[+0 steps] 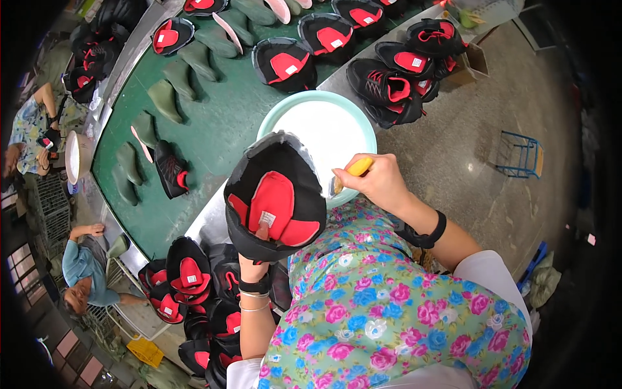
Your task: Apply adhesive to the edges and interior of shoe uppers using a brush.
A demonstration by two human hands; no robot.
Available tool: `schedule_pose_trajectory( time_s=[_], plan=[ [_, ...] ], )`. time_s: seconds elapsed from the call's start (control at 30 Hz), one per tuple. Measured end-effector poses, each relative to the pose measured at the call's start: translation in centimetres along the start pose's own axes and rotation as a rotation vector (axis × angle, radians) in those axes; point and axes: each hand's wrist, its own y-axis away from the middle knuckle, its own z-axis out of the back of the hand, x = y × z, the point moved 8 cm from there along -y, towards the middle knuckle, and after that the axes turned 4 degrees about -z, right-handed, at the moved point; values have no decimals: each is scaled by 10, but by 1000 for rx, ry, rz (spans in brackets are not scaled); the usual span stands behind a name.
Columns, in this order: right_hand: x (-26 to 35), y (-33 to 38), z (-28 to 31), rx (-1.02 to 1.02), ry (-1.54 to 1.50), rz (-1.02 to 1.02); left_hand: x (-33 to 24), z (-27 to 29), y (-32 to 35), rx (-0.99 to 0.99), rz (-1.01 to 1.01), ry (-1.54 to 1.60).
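Observation:
My left hand (253, 268) grips a black shoe upper (247, 155) with a red lining, its thumb inside and most of its fingers hidden beneath. A pale, wet-looking coating runs along the upper's rim. In my right hand (383, 184) is a brush (360, 166) with a yellow handle, its bristles at the upper's right edge. Behind both hands, a light teal bowl (315, 96) of white liquid stands at the table's near edge, partly covered by the upper.
Green shoe lasts (164, 101) and more uppers (284, 65) spread over the green table (214, 136). Finished-looking shoes (382, 83) pile up at the right; further uppers (190, 272) are stacked at my lower left. Two people (91, 266) are at the left. A blue stool (520, 154) stands on the floor.

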Motion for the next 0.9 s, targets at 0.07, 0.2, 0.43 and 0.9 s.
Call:
schedule_pose_trajectory(
  time_s=[0.07, 0.2, 0.43, 0.9],
  plan=[
    [18, 11, 8, 42, -51, 8, -12, -4, -3, 119, -134, -342],
    [37, 31, 0, 352, -343, -140, -20, 0, -4, 122, -213, -322],
    [23, -2, -9, 449, -271, -101, -29, 5, 9, 83, -226, -228],
    [118, -20, -38, 530, -183, 351, 46, 65, -46, 293, 59, 73]
  ],
)
